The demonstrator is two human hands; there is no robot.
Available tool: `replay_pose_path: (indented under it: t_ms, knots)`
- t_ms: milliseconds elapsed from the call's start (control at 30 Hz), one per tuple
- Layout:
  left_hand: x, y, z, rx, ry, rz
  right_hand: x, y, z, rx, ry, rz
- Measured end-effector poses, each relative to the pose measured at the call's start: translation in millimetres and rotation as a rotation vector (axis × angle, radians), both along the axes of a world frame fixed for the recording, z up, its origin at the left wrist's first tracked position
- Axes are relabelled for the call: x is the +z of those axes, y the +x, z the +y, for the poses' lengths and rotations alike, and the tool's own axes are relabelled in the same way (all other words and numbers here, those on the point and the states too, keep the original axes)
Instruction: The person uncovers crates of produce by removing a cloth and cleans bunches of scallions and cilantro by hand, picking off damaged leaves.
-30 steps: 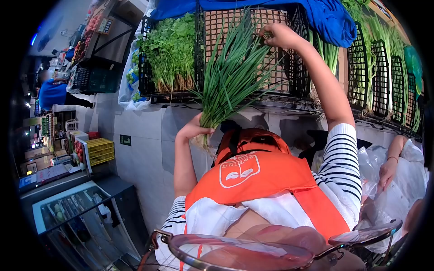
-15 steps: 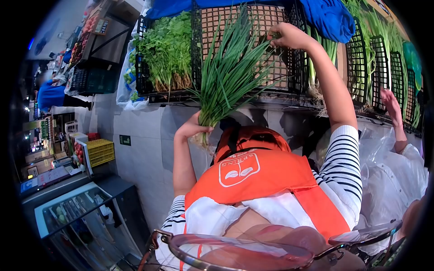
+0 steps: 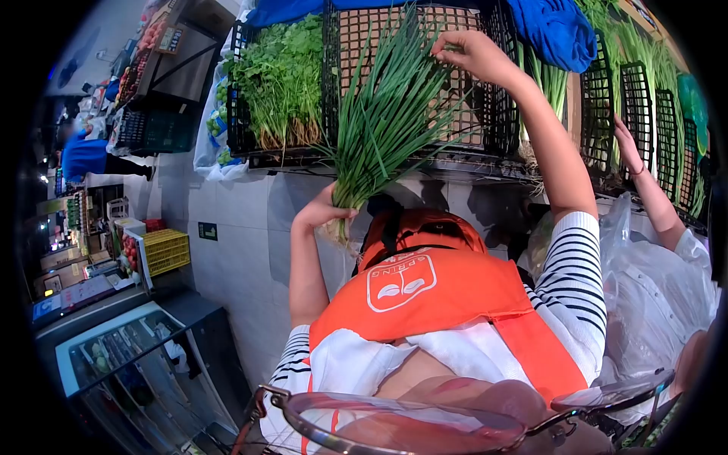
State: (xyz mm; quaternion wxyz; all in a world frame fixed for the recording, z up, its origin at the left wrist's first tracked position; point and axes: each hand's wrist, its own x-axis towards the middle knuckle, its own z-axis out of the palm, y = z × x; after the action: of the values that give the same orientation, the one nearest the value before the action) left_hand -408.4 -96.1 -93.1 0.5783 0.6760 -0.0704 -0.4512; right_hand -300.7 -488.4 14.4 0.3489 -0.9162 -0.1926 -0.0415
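My left hand [image 3: 326, 211] grips a bunch of chives [image 3: 394, 114] low around its pale stem ends. The long green leaves fan up and to the right over a black mesh crate [image 3: 462, 133]. At the upper right of the leaves is my right hand [image 3: 470, 57], its thumb and fingers drawn together by the leaf tips. Whether a leaf is caught between those fingers is too small to tell. Left of the chives, a crate holds leafy greens [image 3: 280, 83] with their roots on.
More black crates [image 3: 641, 114] with long green vegetables line the right, where another person's hand [image 3: 628, 144] reaches in. Blue cloth [image 3: 557, 34] lies over the crates. A yellow crate [image 3: 167, 252], a glass-topped case [image 3: 129, 356] and a person in blue [image 3: 83, 155] are at left.
My right hand has shifted slightly left and up along the leaf tips. The chives stay in my left hand. The other person's hand has moved left and up towards the crates.
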Motion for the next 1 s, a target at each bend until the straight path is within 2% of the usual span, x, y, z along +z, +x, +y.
replay_pose_path:
  t_ms: [100, 133, 167, 233, 267, 533, 933, 1000]
  knots:
    - [-1, 0, 0, -0.005, -0.007, -0.002, 1, -14, 20, 0.028, -0.057, 0.024]
    - [-1, 0, 0, -0.004, -0.009, 0.008, -3, -18, 28, 0.001, -0.031, 0.152]
    - [-1, 0, 0, -0.004, -0.011, 0.018, -2, -23, 34, 0.012, -0.127, 0.042]
    - [0, 0, 0, -0.005, -0.014, 0.026, 1, -30, 49, -0.041, -0.093, 0.201]
    - [0, 0, 0, -0.007, -0.014, 0.023, -5, -32, 56, -0.119, -0.113, 0.117]
    - [-1, -1, 0, 0.005, -0.002, -0.009, -32, -26, 73, -0.151, 0.101, 0.309]
    - [-2, -1, 1, 0.018, 0.043, -0.018, -63, -22, 73, -0.048, 0.433, 0.332]
    - [-1, -2, 0, 0.025, 0.038, -0.020, -61, -22, 70, -0.054, 0.327, 0.342]
